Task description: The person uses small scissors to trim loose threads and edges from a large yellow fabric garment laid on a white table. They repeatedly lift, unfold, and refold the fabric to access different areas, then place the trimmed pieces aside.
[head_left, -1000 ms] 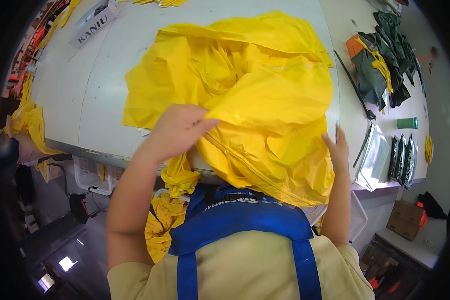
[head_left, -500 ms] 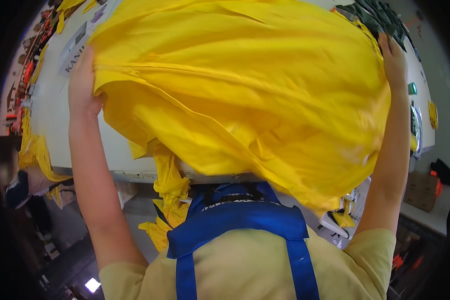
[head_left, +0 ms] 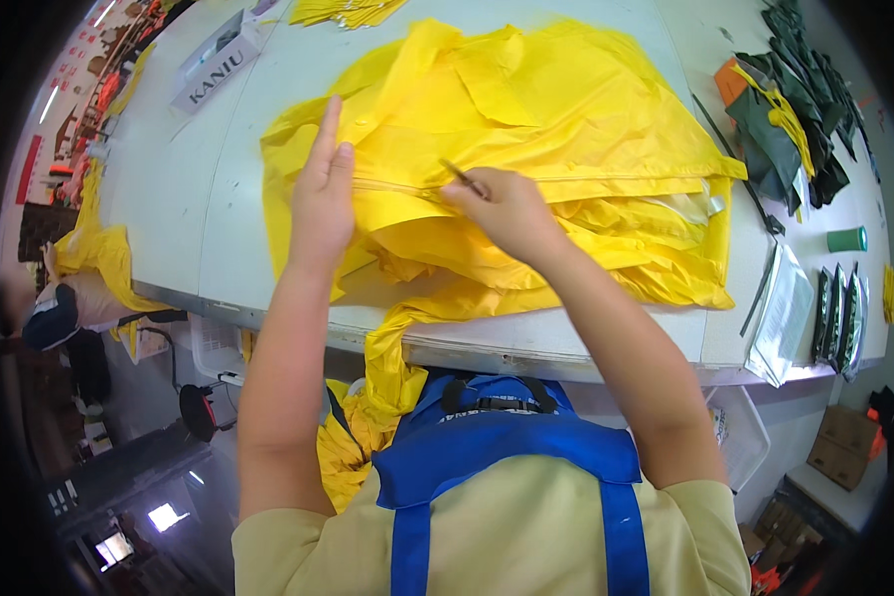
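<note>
A large sheet of crumpled yellow fabric, apparently a garment (head_left: 566, 109), lies spread on the white table in front of me. A long seam or zip line runs across it from left to right. Over its left part is my left hand (head_left: 323, 204), fingers stretched out and nothing in them. My right hand (head_left: 512, 209) is closed around a small dark pointed tool (head_left: 461, 177), perhaps thread snips; its exact kind is hidden by the fingers. The tool's tip is close to the line across the fabric.
A white box (head_left: 217, 62) stands at the back left. At right are dark green garments (head_left: 780, 139), a green cylinder (head_left: 846, 239), a clear plastic sheet (head_left: 783, 313) and several dark packets (head_left: 836, 313). Another person (head_left: 60, 313) is at the far left; yellow fabric (head_left: 395, 363) hangs off the front edge.
The yellow garment has come down from between my raised hands onto the table. Both hands have let go and moved inward. My right hand now holds a small dark tool.
</note>
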Available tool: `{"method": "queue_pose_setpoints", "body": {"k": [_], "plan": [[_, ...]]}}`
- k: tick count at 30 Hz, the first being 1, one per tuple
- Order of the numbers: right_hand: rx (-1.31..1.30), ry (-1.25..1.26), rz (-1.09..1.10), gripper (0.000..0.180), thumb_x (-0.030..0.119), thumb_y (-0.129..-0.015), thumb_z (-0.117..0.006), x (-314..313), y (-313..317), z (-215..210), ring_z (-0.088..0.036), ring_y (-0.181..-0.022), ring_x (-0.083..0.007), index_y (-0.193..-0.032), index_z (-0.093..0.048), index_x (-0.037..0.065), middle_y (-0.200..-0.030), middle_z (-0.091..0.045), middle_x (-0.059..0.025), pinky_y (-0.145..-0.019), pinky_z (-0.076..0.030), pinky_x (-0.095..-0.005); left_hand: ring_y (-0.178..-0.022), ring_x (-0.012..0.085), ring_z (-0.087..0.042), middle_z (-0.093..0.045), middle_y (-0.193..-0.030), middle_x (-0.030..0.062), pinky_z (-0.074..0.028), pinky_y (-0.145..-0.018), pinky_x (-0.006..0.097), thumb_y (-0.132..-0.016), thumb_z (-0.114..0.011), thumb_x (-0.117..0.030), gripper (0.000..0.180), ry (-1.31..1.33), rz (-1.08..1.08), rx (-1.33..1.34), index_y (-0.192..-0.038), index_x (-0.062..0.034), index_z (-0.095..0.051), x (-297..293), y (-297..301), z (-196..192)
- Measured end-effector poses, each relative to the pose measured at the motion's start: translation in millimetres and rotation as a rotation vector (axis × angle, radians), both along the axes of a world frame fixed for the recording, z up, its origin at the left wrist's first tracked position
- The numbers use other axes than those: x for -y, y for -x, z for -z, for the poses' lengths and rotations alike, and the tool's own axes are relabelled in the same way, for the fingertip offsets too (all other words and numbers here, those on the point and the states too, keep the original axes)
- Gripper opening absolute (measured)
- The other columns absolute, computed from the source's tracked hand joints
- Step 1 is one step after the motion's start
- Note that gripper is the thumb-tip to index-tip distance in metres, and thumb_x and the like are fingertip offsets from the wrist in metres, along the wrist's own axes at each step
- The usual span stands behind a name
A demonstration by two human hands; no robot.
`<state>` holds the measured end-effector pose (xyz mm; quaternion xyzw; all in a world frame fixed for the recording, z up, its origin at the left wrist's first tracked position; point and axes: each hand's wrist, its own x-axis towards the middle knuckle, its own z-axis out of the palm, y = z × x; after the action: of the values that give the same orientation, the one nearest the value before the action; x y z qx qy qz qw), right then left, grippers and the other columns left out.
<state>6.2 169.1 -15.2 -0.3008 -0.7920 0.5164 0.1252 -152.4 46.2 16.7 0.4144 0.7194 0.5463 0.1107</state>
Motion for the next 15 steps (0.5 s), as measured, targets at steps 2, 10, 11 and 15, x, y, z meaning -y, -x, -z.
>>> {"method": "queue_pose_setpoints", "body": {"k": [2,10,11,15], "plan": [[0.023,0.057,0.0,0.039,0.037,-0.082,-0.063,14.4,14.0,-0.6,-0.058,-0.059,-0.0258,-0.078,-0.063,-0.002,-0.062,-0.059,-0.0147,-0.058,-0.045,-0.036,-0.119,0.0183,-0.046,-0.049,-0.131,0.0139,-0.035,-0.097,0.027,-0.095,-0.044,-0.014,0.041,-0.006,0.003,-0.044,-0.136,-0.0077,-0.041,6.7,-3.8,-0.4],[0.058,0.16,-0.182,0.038,0.034,-0.081,-0.063,3.4,6.9,1.1,-0.06,-0.07,-0.0251,-0.086,-0.063,-0.003,-0.075,-0.063,-0.016,-0.065,-0.046,-0.0341,-0.071,0.0052,-0.053,-0.066,-0.098,0.003,-0.042,-0.066,0.02,-0.091,-0.053,-0.012,0.021,0.106,0.034,-0.172,-0.109,-0.0087,-0.063,20.3,-5.9,-3.7],[0.079,0.054,-0.206,0.037,0.033,-0.081,-0.064,-3.8,1.8,-6.1,-0.061,-0.073,-0.024,-0.088,-0.064,-0.004,-0.077,-0.064,-0.0152,-0.066,-0.046,-0.0338,-0.072,0.0044,-0.052,-0.065,-0.095,0.0013,-0.042,-0.067,0.019,-0.091,-0.053,-0.012,0.02,0.105,-0.027,-0.152,-0.108,-0.0079,-0.063,17.5,-4.1,-8.3],[0.215,0.078,0.046,0.026,0.027,-0.083,-0.062,-86.0,-76.8,10.9,-0.051,-0.072,-0.0117,-0.09,-0.064,0.002,-0.078,-0.059,-0.002,-0.065,-0.042,-0.0261,-0.081,0.0064,-0.053,-0.061,-0.094,0.0004,-0.043,-0.072,0.021,-0.093,-0.052,-0.013,0.02,-0.167,-0.039,0.214,-0.108,-0.0046,-0.061,11.9,37.8,-43.7]]}}
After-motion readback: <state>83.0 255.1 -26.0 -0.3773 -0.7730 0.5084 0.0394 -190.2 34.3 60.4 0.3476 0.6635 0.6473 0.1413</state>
